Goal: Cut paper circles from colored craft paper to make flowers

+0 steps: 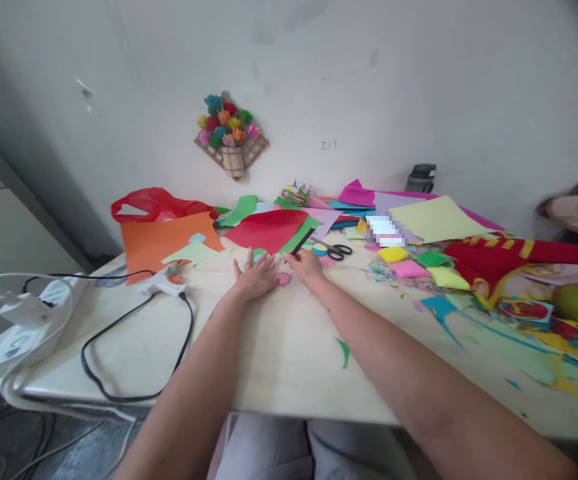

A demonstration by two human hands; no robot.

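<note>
My left hand (255, 276) lies on the table with its fingers spread, pressing on small pink and green paper pieces that it partly covers. Just right of its fingertips is a small pink paper cutout (283, 280) with a wavy edge. My right hand (305, 268) is closed around a slim black pen (303, 241), which slants up and to the right. Whether the pen's tip touches paper, I cannot tell. Black-handled scissors (339, 252) lie just beyond my right hand. Behind both hands are a red sheet (266, 229) and green paper.
At left, a white glue gun (163, 285) trails a black cord near a power strip (36, 320). An orange sheet (169, 243) and red plastic bag (159, 203) lie behind. Paper scraps, coloured packets (411, 269) and a pale yellow sheet (439, 219) cover the right side.
</note>
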